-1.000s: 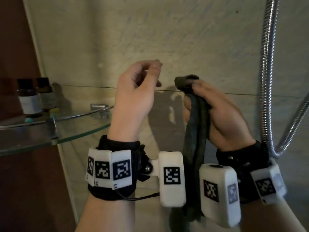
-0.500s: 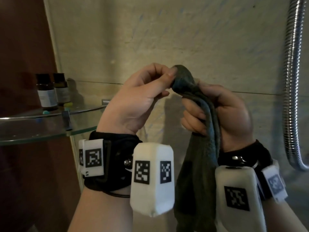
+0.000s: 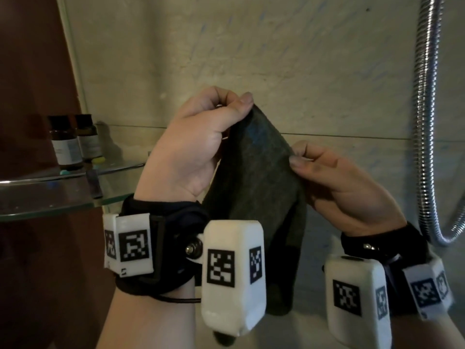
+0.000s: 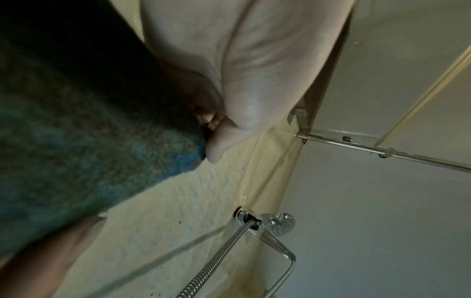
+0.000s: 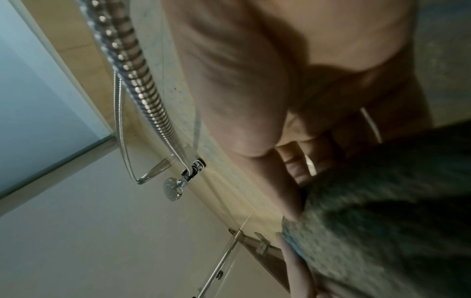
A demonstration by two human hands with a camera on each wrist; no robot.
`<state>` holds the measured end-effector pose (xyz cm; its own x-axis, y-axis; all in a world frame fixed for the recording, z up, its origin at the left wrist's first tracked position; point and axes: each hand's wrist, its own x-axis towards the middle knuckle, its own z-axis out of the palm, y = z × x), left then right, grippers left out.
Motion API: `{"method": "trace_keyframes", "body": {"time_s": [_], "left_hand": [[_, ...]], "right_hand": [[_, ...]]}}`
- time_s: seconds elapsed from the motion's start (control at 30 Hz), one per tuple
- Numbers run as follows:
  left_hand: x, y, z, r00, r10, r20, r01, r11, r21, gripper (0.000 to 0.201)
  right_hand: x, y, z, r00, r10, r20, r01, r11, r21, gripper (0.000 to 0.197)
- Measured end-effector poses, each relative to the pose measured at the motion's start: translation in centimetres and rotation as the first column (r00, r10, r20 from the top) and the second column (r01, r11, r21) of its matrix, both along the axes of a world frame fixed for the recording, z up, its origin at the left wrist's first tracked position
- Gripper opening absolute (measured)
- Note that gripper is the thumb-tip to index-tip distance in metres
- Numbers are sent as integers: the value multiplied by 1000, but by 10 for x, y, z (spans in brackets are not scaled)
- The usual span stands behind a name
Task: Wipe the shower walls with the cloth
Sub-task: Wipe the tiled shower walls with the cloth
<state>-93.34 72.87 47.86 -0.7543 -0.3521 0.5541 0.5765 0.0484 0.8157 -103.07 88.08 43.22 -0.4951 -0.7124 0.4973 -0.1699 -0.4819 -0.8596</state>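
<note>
Both hands hold one dark grey-green woven cloth [image 3: 254, 187] before the beige shower wall [image 3: 276, 59]: left hand [image 3: 191, 144] pinches its top corner, right hand [image 3: 334, 182] pinches its side edge.

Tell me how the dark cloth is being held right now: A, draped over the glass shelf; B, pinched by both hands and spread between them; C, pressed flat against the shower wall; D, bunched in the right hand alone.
B: the left hand pinches the dark cloth at its top corner while the right hand pinches its right edge, so it hangs spread between them in front of the shower wall.
</note>
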Motion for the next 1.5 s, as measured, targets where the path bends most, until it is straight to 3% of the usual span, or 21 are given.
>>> {"method": "trace_keyframes", "body": {"time_s": [0.07, 0.17, 0.27, 0.37, 0.57, 0.63, 0.7, 0.83, 0.93, 1.0, 1.07, 1.1, 1.17, 1.3, 1.37, 1.43, 1.5], "left_hand": [[-2, -7, -4, 998, -14, 57, 13, 1000, 28, 17], [-4, -12, -13, 981, -121, 150, 123, 992, -4, 18], [-4, -11, -19, 925, -288, 248, 304, 952, -30, 40], [-2, -10, -22, 907, -300, 296, 333, 940, -67, 55], [0, -2, -27, 883, -426, 200, 434, 901, 2, 42], [-1, 6, -24, 894, -406, 188, 404, 913, 49, 27], [-3, 12, -22, 897, -409, 166, 389, 910, 142, 31], [-4, 21, -22, 842, -536, 64, 482, 800, 357, 30], [-2, 29, -22, 819, -574, 23, 512, 748, 422, 39], [0, 32, -19, 874, -483, -49, 462, 796, 392, 46], [6, 33, -13, 935, -334, -120, 354, 864, 358, 44], [9, 31, -10, 949, -271, -160, 311, 884, 349, 46], [15, 26, -2, 953, -192, -236, 266, 902, 340, 46], [22, 10, 17, 922, -191, -338, 333, 834, 439, 37], [25, 2, 27, 945, -128, -300, 252, 871, 423, 37], [26, -3, 38, 966, -53, -251, 154, 903, 402, 34], [26, -8, 49, 975, 15, -222, 81, 905, 417, 32]], "right_hand": [[2, 1, 4, 999, -46, -29, 44, 998, -44, 5], [8, 0, 13, 991, -77, -112, 70, 995, -65, 10], [11, 1, 21, 972, -157, -173, 141, 985, -101, 10], [11, 5, 29, 956, -189, -225, 167, 979, -115, 13], [9, 11, 37, 977, -100, -189, 80, 991, -108, 28], [9, 10, 36, 980, -78, -186, 58, 992, -111, 29], [9, 10, 37, 986, -48, -160, 24, 989, -147, 29], [6, 6, 40, 993, -4, -121, -19, 982, -190, 27], [3, -3, 40, 989, -69, -133, 40, 977, -208, 26], [1, -9, 40, 957, -225, -182, 179, 955, -238, 24], [-3, -13, 39, 852, -439, -285, 364, 888, -282, 24], [-6, -16, 36, 760, -539, -363, 453, 840, -299, 24], [-14, -20, 30, 501, -679, -536, 607, 718, -342, 29], [-22, -28, 27, 101, -719, -688, 803, 467, -371, 46], [-23, -28, 26, -95, -688, -719, 873, 290, -393, 51], [-25, -29, 24, -229, -680, -697, 876, 168, -452, 57], [-28, -34, 23, -290, -664, -689, 881, 97, -464, 65]]}}
